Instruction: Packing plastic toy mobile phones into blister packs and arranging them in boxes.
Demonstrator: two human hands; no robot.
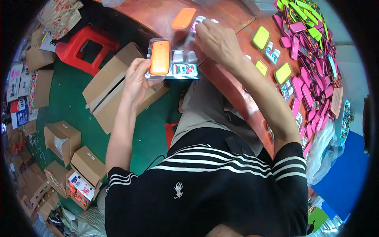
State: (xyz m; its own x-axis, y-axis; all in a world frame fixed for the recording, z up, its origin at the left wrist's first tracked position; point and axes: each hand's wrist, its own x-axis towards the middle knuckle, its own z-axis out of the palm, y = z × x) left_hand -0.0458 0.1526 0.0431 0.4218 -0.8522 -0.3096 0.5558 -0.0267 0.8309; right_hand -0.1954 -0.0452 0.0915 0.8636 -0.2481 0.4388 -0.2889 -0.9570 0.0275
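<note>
My left hand (137,79) grips the near-left edge of a clear plastic tray (172,75), its thumb beside an orange toy phone (160,58) lying in it. The tray's other hollows hold two small white pieces (178,56) and a printed colourful packet (184,70). Farther off on the table, my right hand (216,39) has its fingers curled down beside another orange toy phone (184,18). Small white pieces (200,19) show at its fingertips; what lies between the fingers is hidden.
Yellow toy phones (261,37) and small packets (272,53) lie on the reddish table (237,83). A heap of pink toy phones (304,51) covers its right side. Below left are an open carton (118,75), a red stool (65,51) and smaller boxes (89,166) on the green floor (94,134).
</note>
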